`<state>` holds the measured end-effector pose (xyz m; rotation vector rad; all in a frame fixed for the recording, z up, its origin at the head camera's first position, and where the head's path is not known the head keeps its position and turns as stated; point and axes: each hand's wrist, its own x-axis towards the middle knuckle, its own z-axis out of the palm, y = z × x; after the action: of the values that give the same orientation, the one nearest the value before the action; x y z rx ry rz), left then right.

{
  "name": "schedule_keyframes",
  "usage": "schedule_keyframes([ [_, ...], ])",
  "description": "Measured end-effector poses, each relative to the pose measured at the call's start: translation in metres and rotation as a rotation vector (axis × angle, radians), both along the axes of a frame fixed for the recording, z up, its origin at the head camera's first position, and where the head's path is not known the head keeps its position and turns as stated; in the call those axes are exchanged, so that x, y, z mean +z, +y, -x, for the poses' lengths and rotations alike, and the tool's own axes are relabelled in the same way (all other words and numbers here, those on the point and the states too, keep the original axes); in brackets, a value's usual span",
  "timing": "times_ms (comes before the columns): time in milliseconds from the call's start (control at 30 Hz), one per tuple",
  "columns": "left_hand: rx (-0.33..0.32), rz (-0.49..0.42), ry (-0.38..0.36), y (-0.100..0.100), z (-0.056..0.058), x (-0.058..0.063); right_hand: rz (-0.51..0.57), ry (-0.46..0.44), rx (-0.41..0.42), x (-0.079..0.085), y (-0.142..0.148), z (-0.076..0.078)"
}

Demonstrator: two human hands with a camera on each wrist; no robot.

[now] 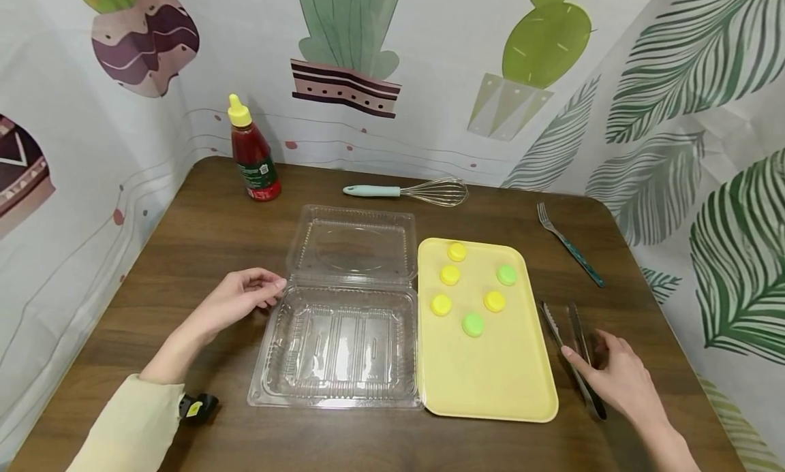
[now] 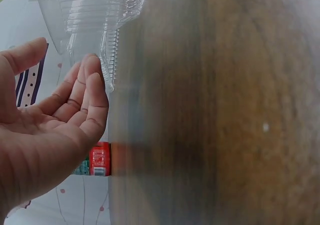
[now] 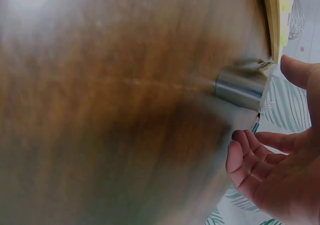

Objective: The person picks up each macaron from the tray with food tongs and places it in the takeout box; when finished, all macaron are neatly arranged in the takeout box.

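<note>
A clear plastic clamshell container [image 1: 266, 383] lies opened out, its lid [image 1: 354, 244] flat behind its base. Beside the container's left edge is my left hand [image 1: 248, 296], fingers loosely bent, holding nothing; whether the fingertips touch the plastic I cannot tell. Metal tongs [image 1: 589, 390] lie to the right of a yellow tray [image 1: 490, 376]. Over the tongs hovers my right hand [image 1: 622, 373], thumb on one side and fingers on the other; the right wrist view shows a gap between this hand [image 3: 280, 170] and the tongs [image 3: 240, 87]. Several yellow discs [image 1: 441, 304] and two green discs [image 1: 473, 324] sit on the tray.
A red sauce bottle [image 1: 256, 162] with a yellow cap stands at the back left. A whisk [image 1: 405, 191] lies along the back of the brown table [image 1: 208, 233], and a fork [image 1: 570, 244] lies at the back right. Patterned cloth [image 1: 429, 138] hangs behind.
</note>
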<state>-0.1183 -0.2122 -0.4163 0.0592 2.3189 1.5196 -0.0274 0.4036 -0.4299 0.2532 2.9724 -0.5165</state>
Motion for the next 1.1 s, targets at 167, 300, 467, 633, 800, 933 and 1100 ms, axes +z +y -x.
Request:
schedule_keyframes([
  [167,0.004,-0.009,0.018,0.003,0.001,-0.001,-0.006,0.007,0.017,-0.004,-0.004,-0.001],
  [300,0.006,-0.026,0.028,0.004,0.003,-0.003,-0.021,0.02,0.03,-0.005,-0.007,-0.001],
  [467,0.006,-0.05,0.04,0.005,0.004,-0.004,-0.031,0.043,0.045,-0.005,-0.009,-0.001],
  [633,0.006,-0.062,0.037,0.005,0.004,-0.006,-0.042,0.061,0.047,-0.006,-0.01,-0.001],
  [800,0.01,-0.05,0.038,0.004,0.005,-0.007,-0.035,0.062,0.047,-0.007,-0.011,-0.001],
  [933,0.006,-0.05,0.039,0.004,0.004,-0.007,-0.028,0.065,0.047,-0.007,-0.011,-0.001],
  [1100,0.0,-0.049,0.044,0.004,0.002,-0.007,-0.024,0.072,0.045,-0.007,-0.01,-0.001],
])
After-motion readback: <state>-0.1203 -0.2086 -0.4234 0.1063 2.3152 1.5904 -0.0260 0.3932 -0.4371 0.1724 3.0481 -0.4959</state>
